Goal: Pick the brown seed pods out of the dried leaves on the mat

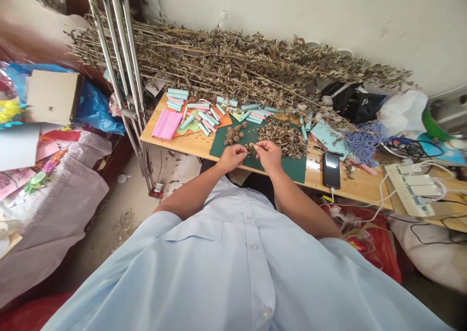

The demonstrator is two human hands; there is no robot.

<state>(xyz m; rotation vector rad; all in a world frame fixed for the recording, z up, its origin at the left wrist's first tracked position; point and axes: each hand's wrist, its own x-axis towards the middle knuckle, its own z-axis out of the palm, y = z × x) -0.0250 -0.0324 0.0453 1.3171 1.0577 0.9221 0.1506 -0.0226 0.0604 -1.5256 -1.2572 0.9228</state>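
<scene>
My left hand [233, 157] is closed in a pinch over the front of the dark green mat [292, 171]; what its fingertips hold is too small to make out. Facing it, my right hand [269, 156] pinches a bit of dried leaves. A small clump of dried leaves [250, 149] shows between the two hands. Just beyond my left hand sits a cluster of brown crumpled leaf balls [234, 134]. A loose heap of dried leaves [282, 137] lies on the mat behind my right hand.
Blue and pink paper rolls [207, 119] and a pink sheet [167, 124] lie leftward. Dried leafy stalks [226, 58] line the wall. A phone [332, 170] with a cable, a power strip [410, 187] and purple yarn [366, 140] are right; metal crutches [122, 63] stand left.
</scene>
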